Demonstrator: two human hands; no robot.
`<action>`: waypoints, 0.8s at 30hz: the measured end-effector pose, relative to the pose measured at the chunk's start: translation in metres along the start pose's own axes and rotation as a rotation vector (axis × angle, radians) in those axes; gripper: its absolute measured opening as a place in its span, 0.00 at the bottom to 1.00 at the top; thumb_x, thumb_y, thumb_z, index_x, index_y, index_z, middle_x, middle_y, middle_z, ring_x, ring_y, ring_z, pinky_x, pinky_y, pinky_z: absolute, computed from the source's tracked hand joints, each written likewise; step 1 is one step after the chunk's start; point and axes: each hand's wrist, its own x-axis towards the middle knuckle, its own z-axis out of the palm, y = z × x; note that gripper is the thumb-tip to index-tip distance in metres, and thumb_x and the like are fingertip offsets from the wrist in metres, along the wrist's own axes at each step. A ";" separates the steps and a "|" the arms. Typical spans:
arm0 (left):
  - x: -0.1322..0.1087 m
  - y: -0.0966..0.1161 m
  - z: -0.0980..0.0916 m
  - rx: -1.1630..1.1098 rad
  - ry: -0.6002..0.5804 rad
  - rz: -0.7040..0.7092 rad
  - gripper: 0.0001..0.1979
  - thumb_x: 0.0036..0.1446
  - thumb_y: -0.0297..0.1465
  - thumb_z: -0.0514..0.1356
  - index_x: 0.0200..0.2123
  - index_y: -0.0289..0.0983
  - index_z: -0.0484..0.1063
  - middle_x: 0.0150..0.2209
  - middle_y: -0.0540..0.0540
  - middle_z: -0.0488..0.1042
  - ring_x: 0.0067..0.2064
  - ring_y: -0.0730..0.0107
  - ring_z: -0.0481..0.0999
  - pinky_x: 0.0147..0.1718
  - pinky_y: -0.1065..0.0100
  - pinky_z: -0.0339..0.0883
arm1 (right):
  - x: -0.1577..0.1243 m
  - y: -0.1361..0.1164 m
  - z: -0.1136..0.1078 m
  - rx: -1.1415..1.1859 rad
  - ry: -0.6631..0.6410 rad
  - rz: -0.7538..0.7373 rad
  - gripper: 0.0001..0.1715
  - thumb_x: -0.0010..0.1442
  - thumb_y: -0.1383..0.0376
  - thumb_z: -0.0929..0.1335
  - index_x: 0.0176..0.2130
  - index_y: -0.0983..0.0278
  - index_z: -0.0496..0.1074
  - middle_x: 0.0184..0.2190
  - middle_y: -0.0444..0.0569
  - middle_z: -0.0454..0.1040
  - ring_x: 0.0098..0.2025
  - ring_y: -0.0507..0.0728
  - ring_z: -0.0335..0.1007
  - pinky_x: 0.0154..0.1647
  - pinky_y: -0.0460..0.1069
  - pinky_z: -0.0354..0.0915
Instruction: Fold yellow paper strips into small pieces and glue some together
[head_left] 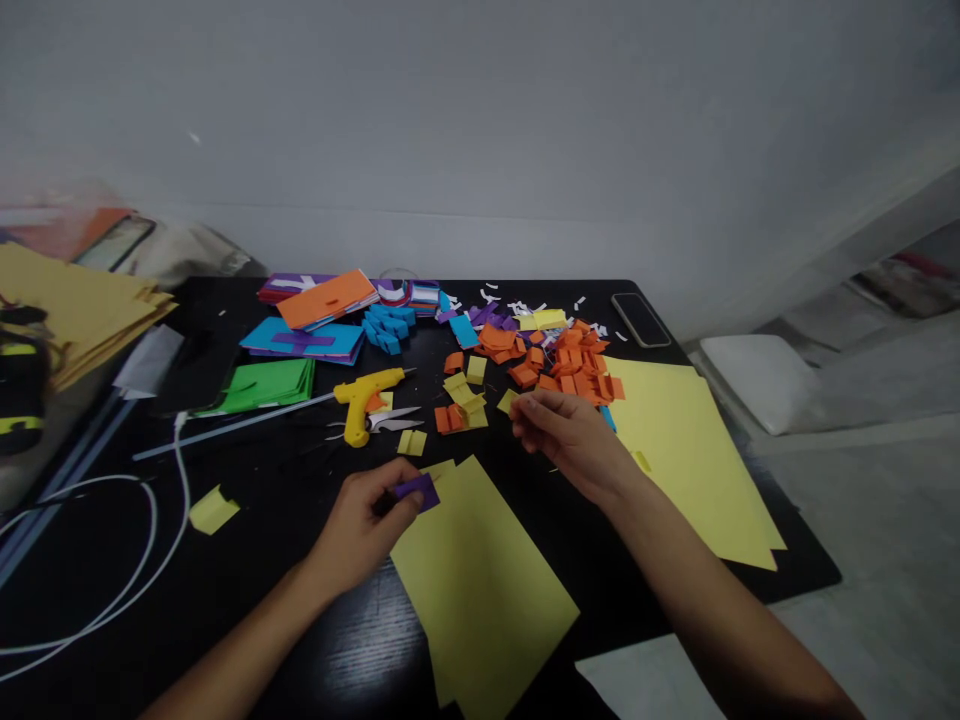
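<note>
A purple paper piece (pixel 420 490) and a small yellow piece (pixel 507 401) are held over a black table (pixel 262 560).
The purple one is pinched between thumb and fingers of the left hand (pixel 369 512), above the far end of some yellow sheets (pixel 487 590); the yellow one is gripped at the fingertips of the right hand (pixel 568 435), near heaped orange pieces (pixel 577 358). A yellow glue gun (pixel 360 400) is laid beside scissors (pixel 396 420).

Purple slip (pixel 424 490), yellow slip (pixel 507 401), black table (pixel 277 540).
</note>
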 end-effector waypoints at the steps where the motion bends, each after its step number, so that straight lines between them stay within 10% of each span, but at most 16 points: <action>1: 0.000 0.001 0.000 -0.006 0.004 -0.004 0.11 0.60 0.35 0.58 0.29 0.36 0.74 0.24 0.52 0.67 0.26 0.72 0.64 0.25 0.72 0.56 | 0.001 -0.003 -0.003 -0.065 0.018 -0.023 0.21 0.52 0.50 0.78 0.33 0.65 0.80 0.29 0.48 0.79 0.28 0.52 0.72 0.26 0.45 0.67; 3: 0.000 0.003 -0.001 -0.029 0.007 -0.015 0.11 0.60 0.36 0.58 0.29 0.36 0.74 0.23 0.52 0.67 0.26 0.72 0.63 0.25 0.72 0.55 | 0.003 -0.012 -0.016 -0.284 0.144 -0.149 0.19 0.56 0.51 0.76 0.35 0.65 0.80 0.27 0.48 0.78 0.29 0.54 0.73 0.30 0.49 0.71; 6: 0.000 0.006 -0.002 -0.109 0.007 -0.033 0.10 0.59 0.35 0.59 0.31 0.35 0.75 0.24 0.52 0.68 0.26 0.73 0.64 0.25 0.73 0.56 | 0.009 -0.032 -0.042 -0.637 0.662 -0.679 0.14 0.58 0.56 0.75 0.40 0.63 0.80 0.42 0.54 0.78 0.46 0.64 0.76 0.46 0.60 0.73; 9: 0.001 0.005 -0.002 -0.196 0.012 -0.049 0.09 0.59 0.34 0.60 0.31 0.35 0.75 0.24 0.53 0.68 0.26 0.74 0.64 0.25 0.73 0.57 | 0.010 -0.039 -0.051 -1.003 0.859 -0.947 0.24 0.58 0.59 0.76 0.54 0.61 0.77 0.65 0.61 0.62 0.68 0.75 0.56 0.64 0.72 0.57; 13: 0.002 0.003 -0.002 -0.278 0.017 -0.060 0.08 0.59 0.34 0.61 0.32 0.36 0.76 0.24 0.53 0.69 0.25 0.75 0.65 0.25 0.74 0.58 | 0.000 -0.012 -0.013 -0.990 0.554 -0.931 0.10 0.63 0.62 0.72 0.45 0.59 0.79 0.58 0.56 0.72 0.64 0.70 0.66 0.64 0.69 0.61; 18: 0.002 -0.002 -0.003 -0.376 0.001 -0.082 0.09 0.61 0.34 0.61 0.32 0.36 0.74 0.23 0.53 0.69 0.24 0.76 0.64 0.24 0.74 0.56 | -0.013 0.030 0.045 -0.508 -0.105 -0.377 0.08 0.66 0.62 0.71 0.43 0.61 0.79 0.38 0.50 0.83 0.40 0.57 0.80 0.44 0.52 0.74; 24: 0.003 -0.010 -0.004 -0.499 -0.030 -0.129 0.08 0.61 0.34 0.61 0.32 0.36 0.73 0.23 0.54 0.68 0.23 0.77 0.62 0.22 0.74 0.54 | -0.007 0.044 0.060 -0.160 -0.303 -0.056 0.14 0.63 0.56 0.72 0.41 0.65 0.78 0.32 0.47 0.80 0.34 0.54 0.77 0.36 0.49 0.72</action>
